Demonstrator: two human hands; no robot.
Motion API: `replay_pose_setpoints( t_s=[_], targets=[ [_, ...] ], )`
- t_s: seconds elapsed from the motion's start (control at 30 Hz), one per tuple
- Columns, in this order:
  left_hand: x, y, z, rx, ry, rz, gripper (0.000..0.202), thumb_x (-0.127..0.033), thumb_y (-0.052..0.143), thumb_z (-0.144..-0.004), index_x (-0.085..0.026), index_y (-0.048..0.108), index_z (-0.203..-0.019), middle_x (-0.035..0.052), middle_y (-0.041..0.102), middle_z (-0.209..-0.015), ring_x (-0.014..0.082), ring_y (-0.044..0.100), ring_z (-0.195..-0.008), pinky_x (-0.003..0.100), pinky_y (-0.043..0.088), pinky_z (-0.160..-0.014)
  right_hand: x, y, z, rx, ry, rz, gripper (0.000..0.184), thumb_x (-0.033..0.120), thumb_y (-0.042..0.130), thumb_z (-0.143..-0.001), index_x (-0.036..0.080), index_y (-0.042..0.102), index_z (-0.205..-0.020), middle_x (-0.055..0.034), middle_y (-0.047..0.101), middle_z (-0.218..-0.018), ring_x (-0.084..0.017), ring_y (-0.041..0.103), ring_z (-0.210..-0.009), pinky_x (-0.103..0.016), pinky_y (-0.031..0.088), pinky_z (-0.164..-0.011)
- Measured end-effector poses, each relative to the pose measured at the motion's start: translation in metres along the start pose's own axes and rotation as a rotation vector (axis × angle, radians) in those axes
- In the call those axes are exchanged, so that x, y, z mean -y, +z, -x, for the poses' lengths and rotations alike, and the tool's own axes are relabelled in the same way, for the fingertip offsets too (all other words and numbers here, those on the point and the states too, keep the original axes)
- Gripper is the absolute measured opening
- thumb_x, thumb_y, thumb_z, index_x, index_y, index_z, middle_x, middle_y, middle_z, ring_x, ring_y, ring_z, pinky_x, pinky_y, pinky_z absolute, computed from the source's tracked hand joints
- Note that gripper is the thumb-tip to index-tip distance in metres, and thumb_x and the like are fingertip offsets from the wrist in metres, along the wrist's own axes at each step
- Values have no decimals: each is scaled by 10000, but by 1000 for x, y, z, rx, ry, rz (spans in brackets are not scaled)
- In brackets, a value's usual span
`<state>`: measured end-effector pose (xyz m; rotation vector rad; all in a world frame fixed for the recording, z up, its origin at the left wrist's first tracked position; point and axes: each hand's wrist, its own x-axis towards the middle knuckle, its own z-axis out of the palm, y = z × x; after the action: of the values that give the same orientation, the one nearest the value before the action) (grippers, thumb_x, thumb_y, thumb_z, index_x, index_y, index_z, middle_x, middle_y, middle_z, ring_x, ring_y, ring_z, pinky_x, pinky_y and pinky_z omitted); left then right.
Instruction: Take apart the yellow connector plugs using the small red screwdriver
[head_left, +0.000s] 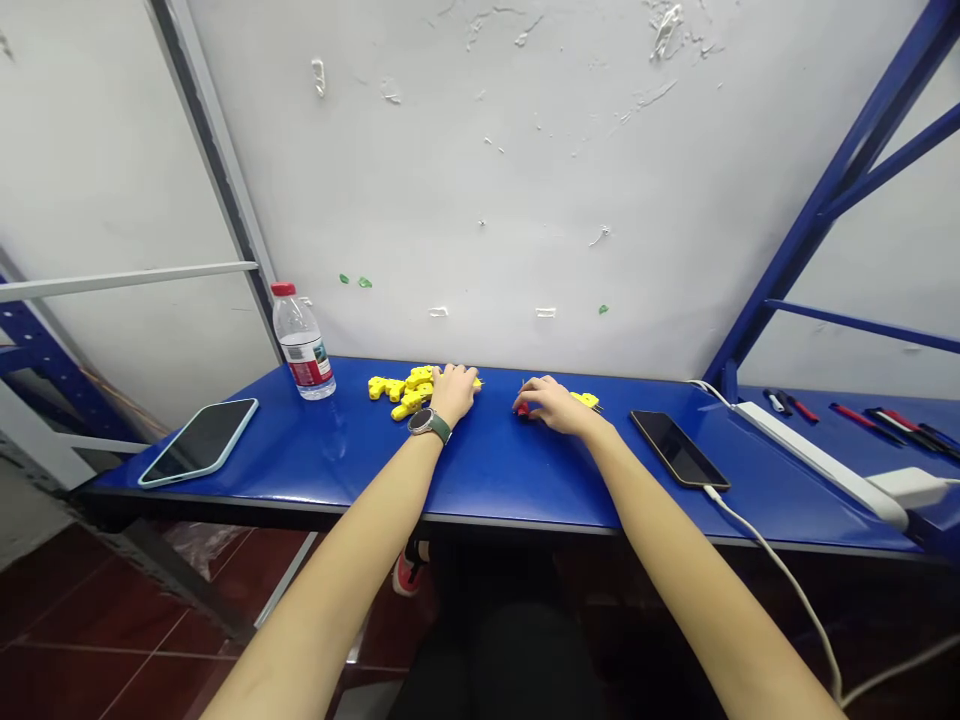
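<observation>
A heap of small yellow plastic pieces [409,395] lies on the blue table toward the back. My left hand [454,390], with a watch on its wrist, reaches over the right side of the heap. Its fingers are curled down on a yellow piece [478,384] whose end pokes out past the fingertips. To the right, my right hand [553,404] has its fingers bent round a small red and dark piece [523,409], mostly hidden beneath them. Just behind that hand lie more yellow pieces [587,400] with thin dark prongs, partly covered by it.
A water bottle [303,345] and a light-blue-edged phone [201,440] are on the left. On the right are a dark phone [679,447] with a white cable [780,560], a white power strip [817,463] and several pens [866,423]. A white wall [510,200] rises behind the table [517,480].
</observation>
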<state>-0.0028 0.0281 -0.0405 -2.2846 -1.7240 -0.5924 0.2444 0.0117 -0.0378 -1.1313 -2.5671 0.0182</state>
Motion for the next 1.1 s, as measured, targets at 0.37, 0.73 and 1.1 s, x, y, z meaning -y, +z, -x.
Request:
replay_pose_setpoints(
  t_s=[0.37,0.73,1.1],
  targets=[
    [-28,-14,9,172,365,593,385,-427,753,-839,-201,738,-1150,48,773,-1098,203,689,-916,297,516,-840,8,-14,-4,-957,32,-349,275,315,464,-1035,255,537,-1293,-87,717,-1058,-246,708,-974,-419,576,-899],
    [-25,1,7,354,348,660,431,-474,809,-753,-172,734,-1051,64,761,-1099,219,665,-970,301,482,-849,14,-7,-7,-812,82,-891,468,583,585,-968,284,483,-1314,-4,666,-896,-131,610,-481,-272,531,-411],
    [-26,-1,8,349,350,684,387,-443,826,-745,-172,738,-1006,36,748,-980,178,628,-863,277,460,-796,22,-8,-6,-694,-5,-746,447,559,502,-1019,319,504,-1396,-29,665,-962,-149,629,-626,-281,560,-527]
  ],
)
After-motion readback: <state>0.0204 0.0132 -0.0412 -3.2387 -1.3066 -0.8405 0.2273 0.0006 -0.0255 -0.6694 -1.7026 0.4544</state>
